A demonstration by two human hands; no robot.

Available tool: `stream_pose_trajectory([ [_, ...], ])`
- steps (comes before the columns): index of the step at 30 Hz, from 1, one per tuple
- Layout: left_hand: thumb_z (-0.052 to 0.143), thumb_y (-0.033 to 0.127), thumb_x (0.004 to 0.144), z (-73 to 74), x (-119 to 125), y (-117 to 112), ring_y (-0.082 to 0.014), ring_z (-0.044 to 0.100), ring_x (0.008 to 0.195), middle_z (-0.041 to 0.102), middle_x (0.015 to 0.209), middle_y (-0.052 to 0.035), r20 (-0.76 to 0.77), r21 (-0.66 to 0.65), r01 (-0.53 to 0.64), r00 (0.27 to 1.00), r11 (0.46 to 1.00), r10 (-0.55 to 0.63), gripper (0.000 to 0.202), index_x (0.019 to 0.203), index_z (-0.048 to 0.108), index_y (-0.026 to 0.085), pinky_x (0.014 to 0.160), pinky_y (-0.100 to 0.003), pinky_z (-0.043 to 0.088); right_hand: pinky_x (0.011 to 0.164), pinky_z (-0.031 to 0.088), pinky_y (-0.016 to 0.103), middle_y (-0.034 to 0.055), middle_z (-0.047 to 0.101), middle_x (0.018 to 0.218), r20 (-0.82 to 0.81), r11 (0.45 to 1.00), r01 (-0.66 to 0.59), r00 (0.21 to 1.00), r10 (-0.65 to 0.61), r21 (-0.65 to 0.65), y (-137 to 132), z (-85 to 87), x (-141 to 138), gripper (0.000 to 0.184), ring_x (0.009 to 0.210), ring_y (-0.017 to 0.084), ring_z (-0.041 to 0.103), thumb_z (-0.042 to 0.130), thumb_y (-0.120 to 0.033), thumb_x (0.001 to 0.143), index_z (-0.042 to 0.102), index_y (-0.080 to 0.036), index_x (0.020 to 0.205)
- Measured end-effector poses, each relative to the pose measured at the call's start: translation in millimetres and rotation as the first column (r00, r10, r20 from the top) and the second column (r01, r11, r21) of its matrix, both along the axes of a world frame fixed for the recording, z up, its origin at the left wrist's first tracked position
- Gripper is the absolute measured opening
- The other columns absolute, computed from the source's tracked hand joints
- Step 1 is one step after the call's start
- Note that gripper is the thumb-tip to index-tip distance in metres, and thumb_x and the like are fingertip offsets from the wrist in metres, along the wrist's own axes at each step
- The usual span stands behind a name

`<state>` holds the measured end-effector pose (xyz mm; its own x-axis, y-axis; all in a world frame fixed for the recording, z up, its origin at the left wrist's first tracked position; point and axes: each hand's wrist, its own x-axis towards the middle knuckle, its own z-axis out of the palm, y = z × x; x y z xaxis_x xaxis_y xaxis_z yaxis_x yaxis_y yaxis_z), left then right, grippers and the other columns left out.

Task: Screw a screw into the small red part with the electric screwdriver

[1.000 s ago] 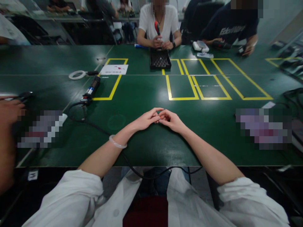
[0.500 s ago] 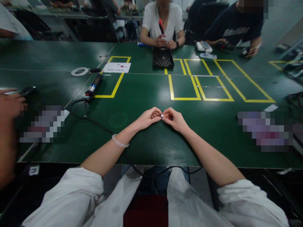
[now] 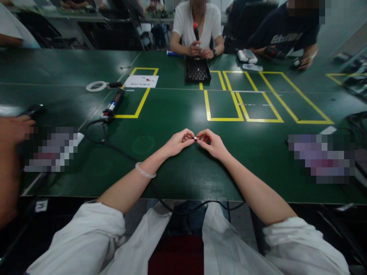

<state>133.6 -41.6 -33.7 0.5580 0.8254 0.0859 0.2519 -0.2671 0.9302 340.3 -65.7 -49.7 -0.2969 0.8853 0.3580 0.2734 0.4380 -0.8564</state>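
My left hand (image 3: 181, 141) and my right hand (image 3: 210, 142) meet above the green table, fingertips almost touching. Between them they pinch a tiny part (image 3: 196, 138) with a pale, shiny middle and dark and red bits. It is too small to name, and the fingers cover most of it. Thumbs and forefingers of both hands are closed at its two ends. A pale bangle (image 3: 145, 170) circles my left wrist.
A corded electric screwdriver (image 3: 114, 102) lies to the left, its black cable crossing under my left arm. A white paper (image 3: 141, 81) lies behind it. Opposite, a person holds a screwdriver (image 3: 196, 31) over a black tray (image 3: 197, 70). Another person's hand (image 3: 15, 128) is at far left.
The tiny part has turned a little between my fingertips and rises slightly, showing more red. My hands and arms otherwise stay in place. The hand at far left has shifted slightly.
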Motion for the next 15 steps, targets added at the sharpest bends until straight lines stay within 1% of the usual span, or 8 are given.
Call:
stream_pose_trajectory([
  [3, 0.063, 0.035, 0.087, 0.3, 0.6, -2.0, -0.0150, 0.061, 0.086, 0.064, 0.099, -0.0064, 0.007, 0.039, -0.005, 1.000, 0.999, 0.004, 0.028, 0.104, 0.056, 0.014, 0.079, -0.029, 0.050, 0.065, 0.047, 0.028, 0.0026, 0.066, 0.089, -0.022, 1.000, -0.002, 1.000, 0.001, -0.025, 0.2, -0.7, 0.2, 0.018, 0.074, 0.015, 0.059, 0.064, -0.033, 0.087, 0.060, -0.021, 0.100],
  [6, 0.064, 0.029, 0.086, 2.6, 1.5, -5.4, -0.0148, 0.062, 0.087, 0.065, 0.100, -0.0063, -0.004, 0.129, 0.000, 1.000, 0.992, 0.000, 0.030, 0.111, 0.056, 0.015, 0.083, -0.030, 0.050, 0.066, 0.048, 0.029, 0.0027, 0.067, 0.086, -0.063, 0.997, 0.000, 0.998, -0.004, -0.077, -0.1, -0.6, 0.0, 0.021, 0.074, 0.015, 0.060, 0.065, -0.037, 0.088, 0.061, -0.020, 0.098],
  [8, 0.063, 0.028, 0.087, 4.8, 1.9, -7.3, -0.0153, 0.063, 0.089, 0.066, 0.101, -0.0063, -0.018, 0.176, 0.014, 1.000, 0.984, -0.011, 0.027, 0.110, 0.057, 0.016, 0.085, -0.031, 0.050, 0.065, 0.048, 0.028, 0.0023, 0.067, 0.083, -0.077, 0.994, -0.013, 0.997, 0.004, -0.111, -0.4, -0.5, -0.2, 0.023, 0.070, 0.014, 0.061, 0.064, -0.041, 0.089, 0.061, -0.020, 0.096],
  [11, 0.058, 0.031, 0.090, 7.3, 1.8, -8.2, -0.0165, 0.064, 0.091, 0.067, 0.100, -0.0063, -0.046, 0.206, 0.007, 0.999, 0.978, 0.003, 0.021, 0.105, 0.060, 0.015, 0.086, -0.031, 0.050, 0.064, 0.048, 0.028, 0.0015, 0.067, 0.078, -0.084, 0.987, -0.053, 0.996, 0.040, -0.154, -0.5, -1.5, -0.4, 0.025, 0.066, 0.013, 0.060, 0.061, -0.044, 0.091, 0.060, -0.019, 0.093],
  [15, 0.058, 0.036, 0.091, 7.6, 0.6, -6.8, -0.0174, 0.065, 0.090, 0.068, 0.099, -0.0065, -0.056, 0.201, -0.032, 0.997, 0.979, 0.044, 0.026, 0.104, 0.062, 0.015, 0.085, -0.031, 0.050, 0.064, 0.048, 0.027, 0.0018, 0.067, 0.085, -0.108, 0.986, -0.082, 0.992, 0.067, -0.147, -0.3, -3.2, -0.8, 0.024, 0.070, 0.013, 0.060, 0.066, -0.040, 0.087, 0.058, -0.020, 0.098],
])
